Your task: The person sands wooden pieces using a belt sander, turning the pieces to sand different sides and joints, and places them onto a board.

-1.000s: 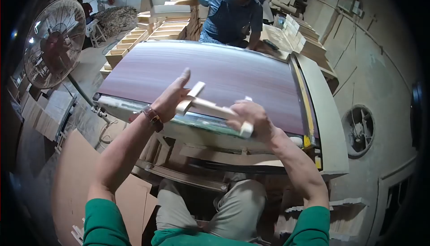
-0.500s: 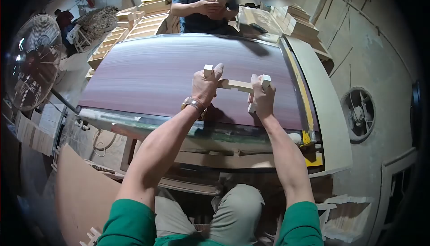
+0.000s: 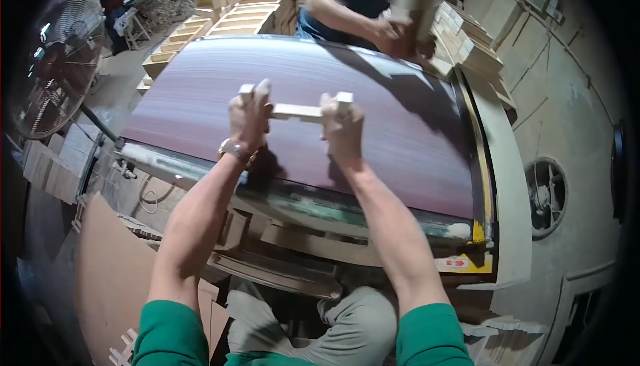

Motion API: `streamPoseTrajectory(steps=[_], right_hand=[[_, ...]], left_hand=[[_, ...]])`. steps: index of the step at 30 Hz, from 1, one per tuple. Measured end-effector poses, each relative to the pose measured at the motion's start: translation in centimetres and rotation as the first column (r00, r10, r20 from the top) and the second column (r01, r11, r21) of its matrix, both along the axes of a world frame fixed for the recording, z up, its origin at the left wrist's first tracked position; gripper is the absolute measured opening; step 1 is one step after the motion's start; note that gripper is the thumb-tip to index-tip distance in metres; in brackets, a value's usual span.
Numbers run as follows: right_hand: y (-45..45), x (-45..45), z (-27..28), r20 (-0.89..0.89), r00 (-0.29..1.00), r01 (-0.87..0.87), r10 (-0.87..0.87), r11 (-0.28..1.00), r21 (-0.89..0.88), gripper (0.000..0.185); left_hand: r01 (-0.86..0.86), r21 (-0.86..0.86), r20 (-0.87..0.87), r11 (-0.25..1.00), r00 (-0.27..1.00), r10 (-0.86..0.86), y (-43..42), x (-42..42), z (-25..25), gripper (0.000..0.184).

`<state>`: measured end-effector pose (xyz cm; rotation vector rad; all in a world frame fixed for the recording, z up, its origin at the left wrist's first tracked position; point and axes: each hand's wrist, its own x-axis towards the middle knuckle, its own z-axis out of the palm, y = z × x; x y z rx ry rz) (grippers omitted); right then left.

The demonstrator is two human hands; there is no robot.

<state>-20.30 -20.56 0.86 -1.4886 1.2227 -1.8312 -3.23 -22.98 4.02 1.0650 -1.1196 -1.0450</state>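
A pale wooden frame (image 3: 298, 113), two end posts joined by a crossbar, is held between my two hands. My left hand (image 3: 249, 119), with a watch on its wrist, is wrapped round the left post. Around the right post my right hand (image 3: 343, 129) is closed, the post's square end showing above the fingers. Beneath both hands lies the wide purplish sanding belt (image 3: 200, 106), with streaks along its length. Whether the frame's underside touches the belt is hidden by my hands.
Across the belt a co-worker (image 3: 360, 16) holds a blurred wooden piece (image 3: 420, 9). Wooden boxes (image 3: 247, 16) are stacked behind. A fan (image 3: 57, 63) stands left, and a yellow-edged rail (image 3: 481, 166) bounds the belt's right end. A brown panel (image 3: 113, 279) leans at the lower left.
Both my hands have moved left along the belt with the wooden frame. The co-worker has leaned to the right and lowered their piece toward the belt's far edge.
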Motion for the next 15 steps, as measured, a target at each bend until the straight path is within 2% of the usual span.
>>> streamPoseTrajectory(steps=[2,4,5,7,8,10,11,13,14,15], right_hand=[[-0.3,4.1,-0.6,-0.028,0.998,-0.05,0.05,0.999,-0.016,0.024],[1.3,6.7,0.9,-0.01,0.945,-0.318,0.327,0.927,0.197,0.028],[2.3,7.7,1.5,-0.003,0.939,-0.339,0.344,0.925,0.174,0.028],[4.3,8.7,2.4,-0.293,0.849,-0.358,0.44,0.886,0.296,0.037],[5.5,8.5,3.1,-0.297,0.842,-0.37,0.45,0.883,0.29,0.037],[8.5,6.8,4.6,-0.011,0.808,-0.57,0.589,0.787,0.236,0.05],[10.2,5.8,5.5,0.059,0.802,-0.589,0.595,0.768,0.253,0.059],[13.3,3.3,7.6,0.078,0.8,-0.588,0.595,0.751,0.301,0.059],[14.7,2.0,8.1,0.112,0.795,-0.595,0.596,0.731,0.336,0.06],[16.1,0.8,8.2,0.15,0.804,-0.584,0.575,0.717,0.38,0.064]], left_hand=[[-0.08,-0.055,0.0,0.995,0.997,0.08,1.0,4.0,-0.1,0.042],[-0.164,-0.061,0.041,0.985,0.985,0.166,2.7,7.9,-0.1,0.043],[-0.174,-0.063,0.061,0.983,0.982,0.178,3.9,9.7,0.2,0.044],[-0.201,-0.076,0.081,0.977,0.975,0.207,5.8,12.2,1.5,0.045],[-0.174,-0.039,0.115,0.984,0.977,0.177,7.0,12.6,2.4,0.045],[-0.146,0.012,0.133,0.989,0.981,0.143,9.6,12.5,3.9,0.045],[-0.057,0.125,0.074,0.991,0.996,0.048,10.7,11.7,4.8,0.045],[0.159,0.281,-0.052,0.946,0.987,-0.15,12.2,10.6,5.7,0.046],[0.181,0.284,-0.065,0.942,0.983,-0.17,13.1,9.8,6.0,0.046],[0.307,0.293,-0.133,0.905,0.951,-0.279,14.0,8.9,6.4,0.046]])
